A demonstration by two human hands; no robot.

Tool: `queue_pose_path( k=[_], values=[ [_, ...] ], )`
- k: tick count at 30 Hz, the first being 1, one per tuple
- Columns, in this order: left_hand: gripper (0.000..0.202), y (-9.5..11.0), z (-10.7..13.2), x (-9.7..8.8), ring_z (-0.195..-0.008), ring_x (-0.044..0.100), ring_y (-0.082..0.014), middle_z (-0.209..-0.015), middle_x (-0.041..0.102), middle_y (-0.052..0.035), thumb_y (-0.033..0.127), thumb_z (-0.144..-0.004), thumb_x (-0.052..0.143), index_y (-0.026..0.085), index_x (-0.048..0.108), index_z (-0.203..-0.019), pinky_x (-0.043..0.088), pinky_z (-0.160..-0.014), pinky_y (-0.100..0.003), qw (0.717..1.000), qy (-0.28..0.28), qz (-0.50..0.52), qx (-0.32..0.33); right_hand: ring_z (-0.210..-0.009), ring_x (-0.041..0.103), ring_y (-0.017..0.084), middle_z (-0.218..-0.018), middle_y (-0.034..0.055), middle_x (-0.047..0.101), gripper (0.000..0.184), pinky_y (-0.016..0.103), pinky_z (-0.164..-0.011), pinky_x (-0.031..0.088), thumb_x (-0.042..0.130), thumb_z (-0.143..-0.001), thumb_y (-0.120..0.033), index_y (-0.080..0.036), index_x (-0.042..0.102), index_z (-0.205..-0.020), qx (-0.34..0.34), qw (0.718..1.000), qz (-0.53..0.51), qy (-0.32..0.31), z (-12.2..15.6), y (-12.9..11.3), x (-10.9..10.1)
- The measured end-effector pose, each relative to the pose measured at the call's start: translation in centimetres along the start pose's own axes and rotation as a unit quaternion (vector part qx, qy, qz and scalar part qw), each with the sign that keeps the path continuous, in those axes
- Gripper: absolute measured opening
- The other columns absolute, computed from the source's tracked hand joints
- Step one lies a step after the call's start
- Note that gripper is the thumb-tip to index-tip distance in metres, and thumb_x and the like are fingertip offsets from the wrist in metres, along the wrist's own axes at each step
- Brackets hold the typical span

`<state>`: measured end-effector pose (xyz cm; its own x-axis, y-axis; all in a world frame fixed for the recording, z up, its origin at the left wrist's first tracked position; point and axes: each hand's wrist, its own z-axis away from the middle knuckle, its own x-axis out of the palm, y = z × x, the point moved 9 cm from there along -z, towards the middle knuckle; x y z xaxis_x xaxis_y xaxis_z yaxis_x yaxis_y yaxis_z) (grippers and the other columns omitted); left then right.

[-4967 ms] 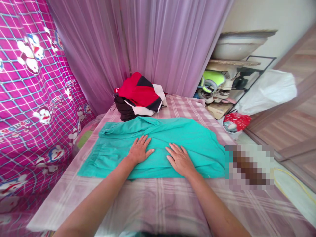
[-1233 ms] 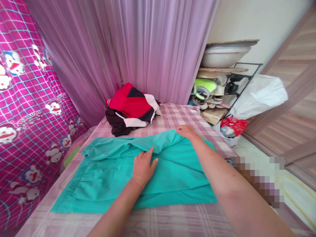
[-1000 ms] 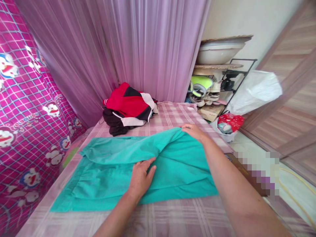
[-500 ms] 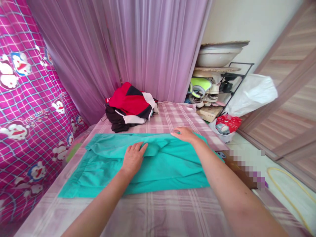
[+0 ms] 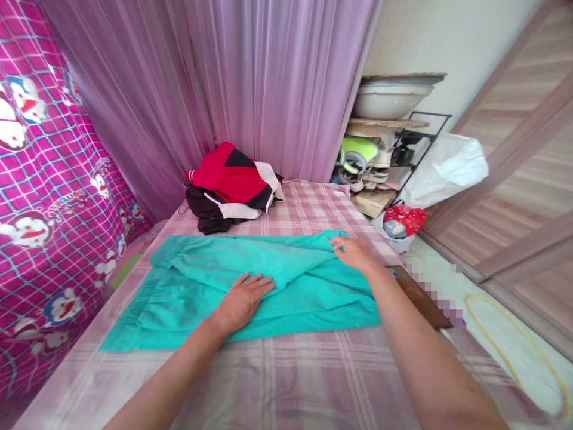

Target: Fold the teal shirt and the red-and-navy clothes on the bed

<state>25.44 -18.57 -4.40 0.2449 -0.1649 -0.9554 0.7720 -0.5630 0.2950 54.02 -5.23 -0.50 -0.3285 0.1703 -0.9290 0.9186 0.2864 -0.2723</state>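
Observation:
A teal garment (image 5: pixel 201 280) lies spread across the pink checked bed (image 5: pixel 286 370), its elastic waistband towards the left. My left hand (image 5: pixel 242 298) rests flat on the middle of the cloth with fingers stretched out. My right hand (image 5: pixel 353 252) is at the garment's far right part, fingers pinched on a fold of the cloth that runs diagonally back towards my left hand. The cloth under that fold is doubled over.
A pile of red, black and white clothes (image 5: pixel 233 185) sits at the bed's far end before lilac curtains (image 5: pixel 250 89). A magenta cartoon-print sheet (image 5: pixel 49 179) hangs at left. At right stand a shoe rack (image 5: pixel 380 161), a white bag (image 5: pixel 443 170) and a red bag (image 5: pixel 400 218).
My right hand has moved from lying flat on the garment to gripping its far edge and drawing a fold across. My left hand stays pressed on the middle, shifting slightly.

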Motion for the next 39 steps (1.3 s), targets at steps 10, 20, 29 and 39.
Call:
queue_pose_path(
  k=[10, 20, 29, 39],
  values=[
    [0.054, 3.7, -0.4, 0.7, -0.144, 0.038, -0.0251, -0.153, 0.046, -0.0048, 0.014, -0.093, 0.039, 0.028, 0.049, -0.144, 0.03, -0.118, -0.054, 0.999, -0.028, 0.024, -0.031, -0.137, 0.046, 0.024, -0.147, 0.0075, 0.054, 0.044, 0.048, -0.116, 0.031, 0.041, -0.098, -0.036, -0.024, 0.057, -0.138, -0.15, 0.986, -0.052, -0.047, 1.9, -14.8, 4.1],
    [0.052, -6.6, 1.1, -4.4, -0.144, 0.037, -0.0305, -0.153, 0.047, -0.009, 0.047, -0.097, 0.041, 0.025, 0.052, -0.143, 0.026, -0.118, -0.056, 0.985, 0.061, -0.052, -0.15, -0.139, 0.043, 0.026, -0.15, 0.008, 0.05, 0.048, 0.052, -0.118, 0.027, 0.033, -0.101, -0.043, -0.025, 0.058, -0.139, -0.116, 0.99, -0.03, -0.075, 4.1, -12.8, 7.4],
    [0.073, -13.9, 4.8, -2.3, -0.148, 0.024, -0.0419, -0.164, 0.024, -0.012, 0.065, -0.092, 0.037, 0.03, 0.029, -0.155, 0.023, -0.107, -0.075, 0.938, -0.026, -0.122, -0.323, -0.113, 0.063, 0.031, -0.122, 0.0154, 0.069, 0.046, 0.045, -0.099, 0.047, 0.04, -0.096, -0.04, -0.018, 0.063, -0.131, 0.101, 0.991, 0.031, 0.082, 2.2, -1.9, 1.1],
    [0.066, -14.7, 4.7, -5.0, -0.129, 0.051, -0.0406, -0.153, 0.045, -0.013, 0.061, -0.093, 0.03, 0.027, 0.046, -0.147, 0.039, -0.101, -0.065, 0.917, -0.104, -0.098, -0.372, -0.117, 0.06, 0.028, -0.127, 0.012, 0.066, 0.039, 0.045, -0.1, 0.047, 0.047, -0.093, -0.039, -0.022, 0.069, -0.121, 0.017, 0.999, -0.024, 0.045, 3.6, -1.4, 1.9]
  ],
)
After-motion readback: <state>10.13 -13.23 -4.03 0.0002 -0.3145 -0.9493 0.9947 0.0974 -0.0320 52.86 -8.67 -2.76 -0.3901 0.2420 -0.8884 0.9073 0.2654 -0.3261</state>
